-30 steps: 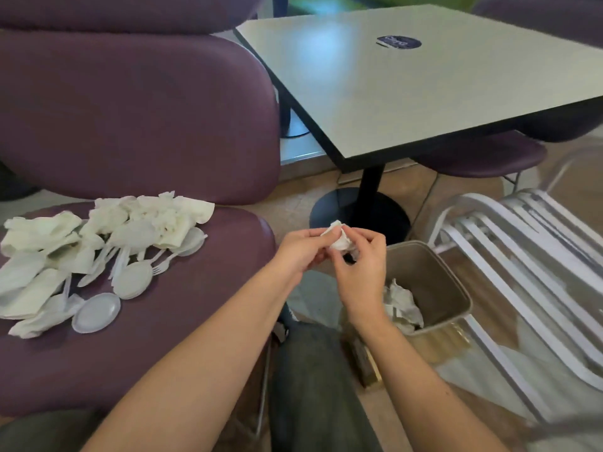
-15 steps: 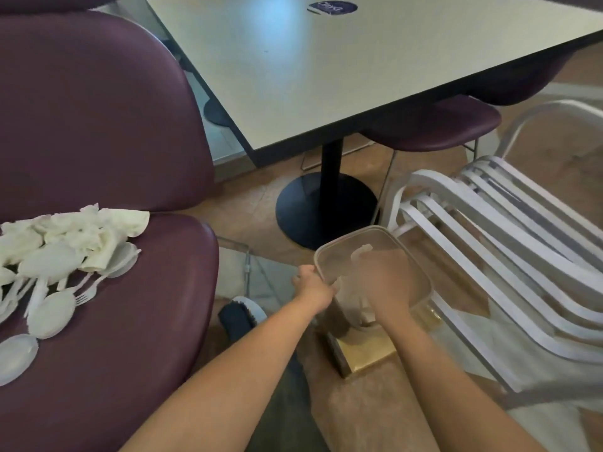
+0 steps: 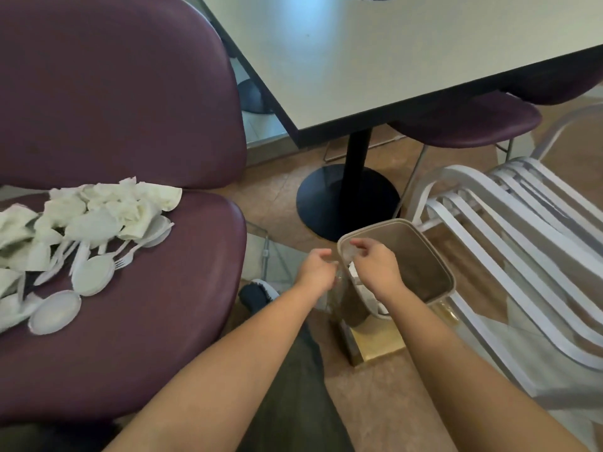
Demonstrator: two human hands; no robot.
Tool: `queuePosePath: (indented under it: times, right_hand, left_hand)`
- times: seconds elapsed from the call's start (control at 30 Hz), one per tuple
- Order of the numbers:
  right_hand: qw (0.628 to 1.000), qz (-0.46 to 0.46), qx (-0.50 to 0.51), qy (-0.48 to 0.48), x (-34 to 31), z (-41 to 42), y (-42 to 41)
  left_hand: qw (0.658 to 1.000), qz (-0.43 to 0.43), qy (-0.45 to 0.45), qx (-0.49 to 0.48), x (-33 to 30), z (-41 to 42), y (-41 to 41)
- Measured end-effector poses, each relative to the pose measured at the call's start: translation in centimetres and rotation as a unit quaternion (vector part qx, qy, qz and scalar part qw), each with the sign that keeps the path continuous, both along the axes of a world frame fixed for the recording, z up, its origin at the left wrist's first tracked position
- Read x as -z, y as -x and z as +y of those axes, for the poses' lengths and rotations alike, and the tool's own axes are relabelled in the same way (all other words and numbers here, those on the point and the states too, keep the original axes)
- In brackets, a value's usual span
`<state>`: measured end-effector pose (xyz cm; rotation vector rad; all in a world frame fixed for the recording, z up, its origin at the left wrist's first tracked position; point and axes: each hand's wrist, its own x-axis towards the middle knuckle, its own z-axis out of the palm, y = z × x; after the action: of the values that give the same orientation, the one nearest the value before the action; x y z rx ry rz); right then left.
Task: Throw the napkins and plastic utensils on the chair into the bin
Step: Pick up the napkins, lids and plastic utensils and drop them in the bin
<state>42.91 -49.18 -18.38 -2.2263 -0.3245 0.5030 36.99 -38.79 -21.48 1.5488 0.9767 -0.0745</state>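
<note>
The bin point(image 3: 421, 256) holds crumpled napkins point(image 3: 365, 288). Above its rim, the right hand point(image 3: 375, 265) hangs loose-fingered, holding nothing. The left hand point(image 3: 315, 270), just beside, is likewise relaxed.

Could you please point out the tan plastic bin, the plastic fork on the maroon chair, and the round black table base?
tan plastic bin point(image 3: 439, 261): head view, on its far-right rim.
white plastic fork point(image 3: 125, 258): head view, near its tines.
round black table base point(image 3: 321, 203): head view, on the disc's left part.
</note>
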Motion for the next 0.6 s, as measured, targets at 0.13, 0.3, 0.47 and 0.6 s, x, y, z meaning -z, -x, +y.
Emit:
queuePosePath:
  times: [0.13, 0.3, 0.47, 0.6]
  right_hand:
    - [0.997, -0.061, -0.044, -0.034, -2.2, 2.9, 2.3]
    - [0.987, -0.103, -0.107, -0.066, -3.6, 7.8, 6.7]
    - [0.977, -0.101, -0.172, -0.077, -4.5, 13.3, 12.3]
    - [0.97, -0.102, -0.208, -0.069, -4.2, 17.4, 16.1]
  left_hand:
    - [0.995, -0.075, -0.047, -0.035, -3.3, 3.6, 2.8]
    - [0.981, -0.117, -0.127, -0.092, -5.9, 9.3, 8.8]
    - [0.97, -0.087, -0.171, -0.152, -6.3, 14.9, 16.7]
    - [0.961, -0.016, -0.221, -0.167, -6.5, 18.2, 22.9]
